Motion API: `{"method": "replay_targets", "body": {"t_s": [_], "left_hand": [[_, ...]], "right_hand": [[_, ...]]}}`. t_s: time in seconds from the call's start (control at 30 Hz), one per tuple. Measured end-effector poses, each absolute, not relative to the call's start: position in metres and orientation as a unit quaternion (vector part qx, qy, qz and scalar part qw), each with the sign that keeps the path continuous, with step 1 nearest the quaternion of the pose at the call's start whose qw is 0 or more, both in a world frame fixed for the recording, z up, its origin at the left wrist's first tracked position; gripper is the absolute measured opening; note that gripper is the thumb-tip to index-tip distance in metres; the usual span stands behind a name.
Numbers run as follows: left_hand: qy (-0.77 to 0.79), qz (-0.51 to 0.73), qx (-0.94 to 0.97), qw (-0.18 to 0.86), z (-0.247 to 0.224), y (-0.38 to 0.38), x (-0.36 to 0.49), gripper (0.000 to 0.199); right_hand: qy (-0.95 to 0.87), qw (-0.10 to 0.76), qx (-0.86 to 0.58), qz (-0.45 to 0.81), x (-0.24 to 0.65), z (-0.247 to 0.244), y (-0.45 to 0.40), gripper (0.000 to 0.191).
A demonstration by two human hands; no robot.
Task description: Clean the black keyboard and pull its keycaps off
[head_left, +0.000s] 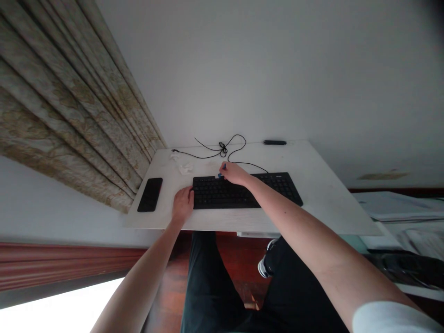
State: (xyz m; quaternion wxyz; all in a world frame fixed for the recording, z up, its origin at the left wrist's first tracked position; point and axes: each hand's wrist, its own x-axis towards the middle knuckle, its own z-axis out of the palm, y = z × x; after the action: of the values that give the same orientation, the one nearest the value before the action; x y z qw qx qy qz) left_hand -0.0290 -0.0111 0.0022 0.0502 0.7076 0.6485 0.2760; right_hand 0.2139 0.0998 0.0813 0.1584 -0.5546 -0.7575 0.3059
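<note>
A black keyboard (225, 196) lies flat on the white table. At its left end is my left hand (182, 203), with the fingers curled and the thumb side against the keyboard's edge. My right hand (234, 173) is closed in a pinch over the keyboard's back edge, left of its middle. Between those fingers is a small blue tool (224, 166), held upright. Its lower blue end shows beside the fingertips, at the top row of keys; its exact kind is too small to make out. My right forearm hides part of the keyboard's right half.
A thin black cable (223, 149), bundled in a knot, runs behind the keyboard. Crumpled white tissue (186, 169) lies at back left, a black phone (150, 194) at left. A dark pen-like object (274, 142) lies by the wall. A patterned curtain (86, 106) hangs left.
</note>
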Motion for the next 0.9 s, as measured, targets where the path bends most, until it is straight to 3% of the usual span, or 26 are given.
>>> {"method": "replay_targets", "body": {"t_s": [0.27,0.9], "left_hand": [[0.644,0.280,0.710,0.053,0.000,-0.011,-0.031,0.042],[0.644,0.283,0.709,0.048,0.000,-0.011,-0.031,0.043]], "right_hand": [[-0.769,0.115,-0.572,0.262,0.243,0.088,0.096,0.021],[-0.735,0.122,-0.627,0.226,0.346,0.086,0.088,0.019]]}}
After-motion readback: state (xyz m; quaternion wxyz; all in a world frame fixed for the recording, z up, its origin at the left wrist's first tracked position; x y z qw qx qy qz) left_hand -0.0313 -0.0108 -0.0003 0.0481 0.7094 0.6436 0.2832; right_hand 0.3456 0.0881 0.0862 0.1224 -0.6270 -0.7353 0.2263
